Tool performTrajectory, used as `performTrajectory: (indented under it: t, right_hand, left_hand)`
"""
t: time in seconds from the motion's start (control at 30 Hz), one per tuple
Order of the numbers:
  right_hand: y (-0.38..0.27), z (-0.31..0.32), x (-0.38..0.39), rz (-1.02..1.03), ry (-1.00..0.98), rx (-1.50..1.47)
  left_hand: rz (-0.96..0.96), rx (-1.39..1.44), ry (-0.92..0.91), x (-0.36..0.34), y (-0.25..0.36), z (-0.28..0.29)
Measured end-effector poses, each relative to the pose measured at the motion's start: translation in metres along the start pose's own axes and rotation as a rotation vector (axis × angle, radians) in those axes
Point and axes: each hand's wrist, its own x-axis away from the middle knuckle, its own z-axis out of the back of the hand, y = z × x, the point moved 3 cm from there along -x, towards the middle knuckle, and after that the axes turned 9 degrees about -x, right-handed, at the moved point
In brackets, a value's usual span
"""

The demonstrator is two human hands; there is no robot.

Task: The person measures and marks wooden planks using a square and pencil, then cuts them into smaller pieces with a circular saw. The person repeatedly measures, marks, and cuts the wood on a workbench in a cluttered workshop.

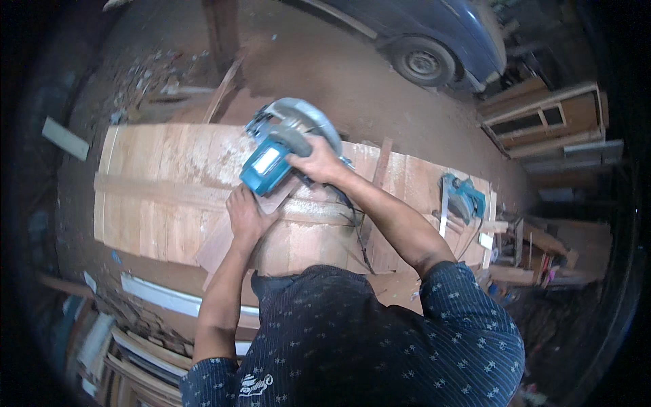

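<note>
My right hand (317, 161) is wrapped round the handle of a teal circular saw (266, 168) with a grey blade guard. The saw stands over the middle of a wooden work surface (149, 227) made of side-by-side planks. Beneath and beside its motor lies a short reddish wooden board (215, 245), set at a slant. My left hand (247, 216) grips this board close to the motor, with the thumb spread toward the right. The blade's lower edge is hidden. A black cord (359, 234) trails from the saw toward my body.
Sawdust covers parts of the planks. A second teal power tool (464, 200) rests at the right end. A long batten (156, 190) crosses the left half. Stacked timber (152, 373) lies at lower left, wooden frames (542, 125) at right, and a blue car (434, 41) stands beyond.
</note>
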Motion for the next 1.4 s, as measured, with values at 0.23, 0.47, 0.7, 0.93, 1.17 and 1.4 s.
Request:
performTrajectory:
  t: [0.23,0.47,0.7,0.93,1.17,1.4]
  right_hand:
    - [-0.020,0.031,0.067,0.103,0.114,0.078]
    - [-0.016,0.149,0.170,-0.136,0.190,0.479]
    - [0.074,0.212,0.193,-0.621,-0.019,1.268]
    - [0.237,0.188,0.231,-0.705,-0.019,1.442]
    - [0.065,0.108,0.209,-0.401,-0.095,0.725]
    - [-0.072,0.038,0.180,0.147,-0.195,-0.732]
  left_hand:
    - [-0.006,0.037,0.094,0.011,-0.002,0.007]
    - [0.008,-0.005,0.022,0.069,-0.030,0.021]
    - [0.184,0.281,-0.362,0.011,-0.054,0.015]
    - [0.118,0.106,-0.231,0.023,-0.048,0.025]
    - [0.179,0.368,-0.193,0.068,-0.031,0.089]
    - [-0.276,0.614,0.024,0.086,0.001,0.148]
